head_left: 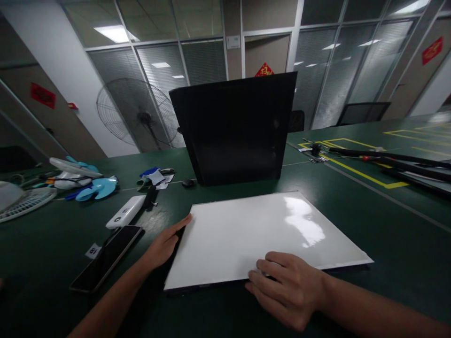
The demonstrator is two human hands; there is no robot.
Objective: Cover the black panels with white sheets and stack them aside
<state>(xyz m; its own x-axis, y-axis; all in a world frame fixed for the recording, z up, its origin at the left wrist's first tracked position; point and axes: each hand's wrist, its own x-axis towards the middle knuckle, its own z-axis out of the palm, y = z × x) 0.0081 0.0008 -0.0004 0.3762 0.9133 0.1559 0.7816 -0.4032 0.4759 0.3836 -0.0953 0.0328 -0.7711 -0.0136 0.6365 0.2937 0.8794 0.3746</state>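
A glossy white flat panel (pixel 260 234) lies on the dark green table (pixel 369 220) in front of me. My left hand (pixel 164 244) rests against the panel's left edge with fingers stretched out, the index finger along the far left corner. My right hand (pixel 287 288) lies at the panel's near edge, fingers spread and curled over the white surface. Neither hand holds anything. Behind the panel stands a black upright screen (pixel 236 126), tilted back.
A black phone (pixel 107 257) and a white power bank (pixel 126 212) lie left of the panel. Blue fan blades (pixel 93 188), a white fan grille (pixel 21 202) and small parts sit far left. Black rods (pixel 387 157) lie at right on yellow floor-tape lines. A standing fan (pixel 139 115) is behind.
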